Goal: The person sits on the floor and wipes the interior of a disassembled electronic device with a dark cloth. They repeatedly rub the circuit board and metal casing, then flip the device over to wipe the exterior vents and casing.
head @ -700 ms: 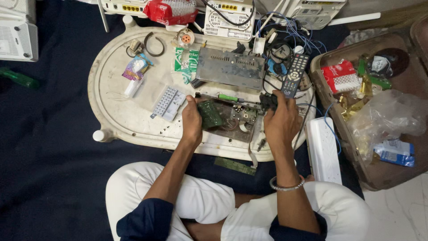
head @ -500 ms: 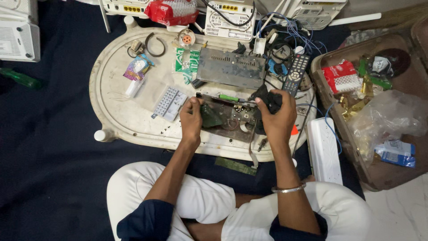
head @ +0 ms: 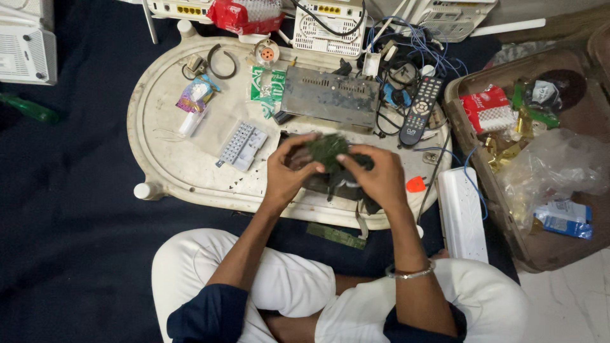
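I see both hands at centre frame, over the lower edge of an oval cream tray table (head: pixel 159 136) set on dark blue cloth (head: pixel 70 209). Left hand (head: pixel 287 173) and right hand (head: pixel 376 176) are pinched on a small green circuit board (head: pixel 327 150) from either side, fingers closed on its edges; the board is lifted above a dark opened device (head: pixel 337 185) on the tray (details of it blurred).

On the tray: grey metal box (head: pixel 330 98) at upper centre, black remote (head: pixel 420 110) right of it, tangle of blue and black cables (head: pixel 406 60) above the remote, pale keypad strip (head: pixel 241 146) left of the hands, orange pick (head: pixel 415 185) near the right hand.

White router-type boxes (head: pixel 327 25) line the top edge of frame, another at upper left (head: pixel 25 54). White power strip (head: pixel 462 213) lies just right of the tray. Brown open case (head: pixel 508 216) at right holds packets and a clear plastic bag (head: pixel 546 168). Pale tiled floor (head: pixel 565 305) shows at lower right. A green board strip (head: pixel 335 235) lies on the cloth below the tray.
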